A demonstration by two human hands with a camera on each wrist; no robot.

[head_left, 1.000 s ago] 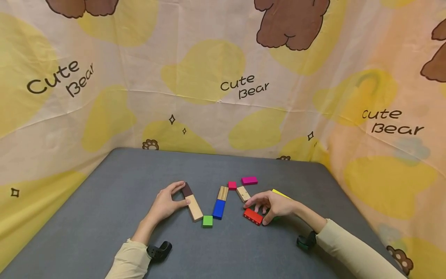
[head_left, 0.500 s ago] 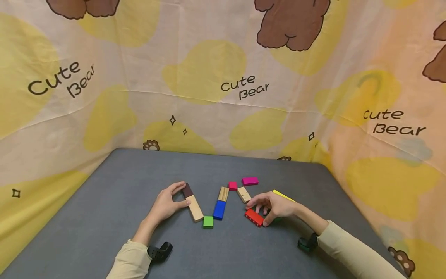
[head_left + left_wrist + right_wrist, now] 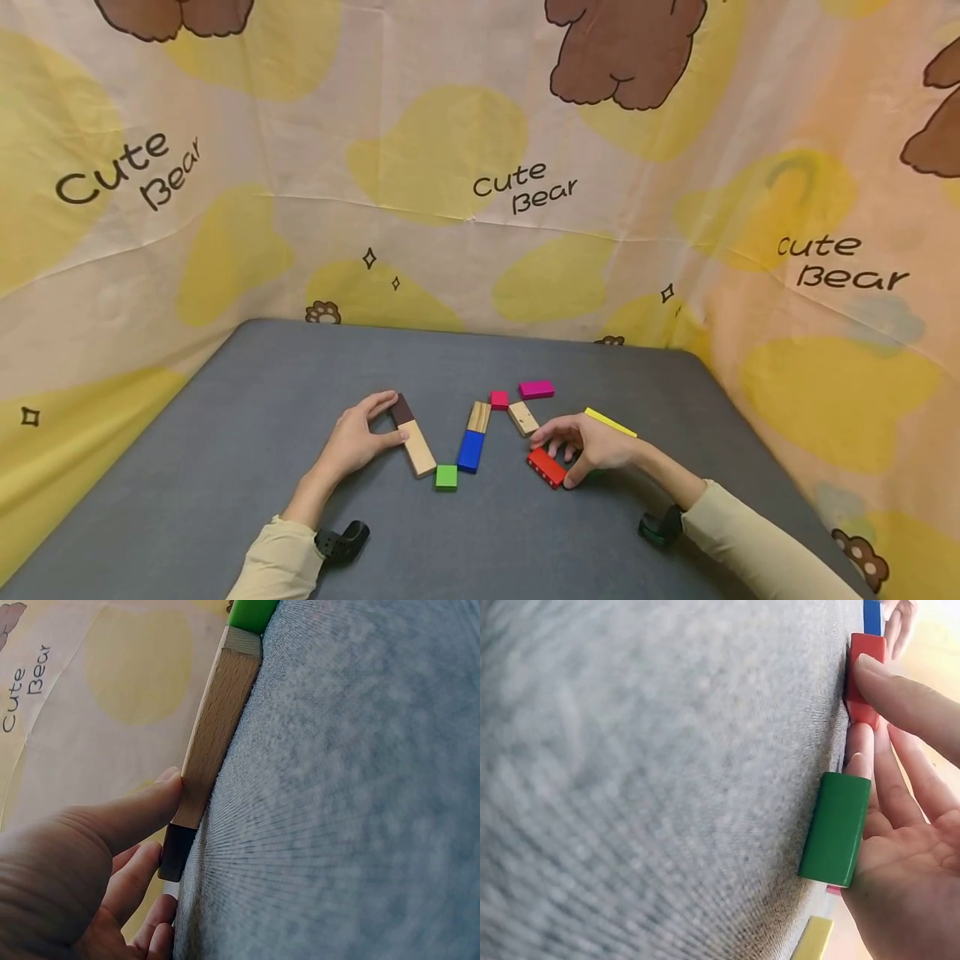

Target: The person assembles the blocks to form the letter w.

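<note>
A big cloth with brown bears and the words "Cute Bear" hangs behind a grey table. On a clock seen from the person's side, with the light green block in the middle, the left sleeve is at eight and the right sleeve between three and four. The left hand is near ten; its thumb touches the long tan block and its fingers curl round the end of the dark brown block, holding it. The right hand is between two and three; its thumb and a finger pinch the red block at three. The tan block sits between ten and eleven, touching the light green one, with the dark brown block at its far end. The blue block is between one and two. A dark green block lies beside the right palm, and a yellow block peeks out past that hand. The bright purple-pink block is between one and two, farther out. The stripy wood block touches the blue one at one, and the spotted wood block is at two. The little pink-red cube sits between those two.
</note>
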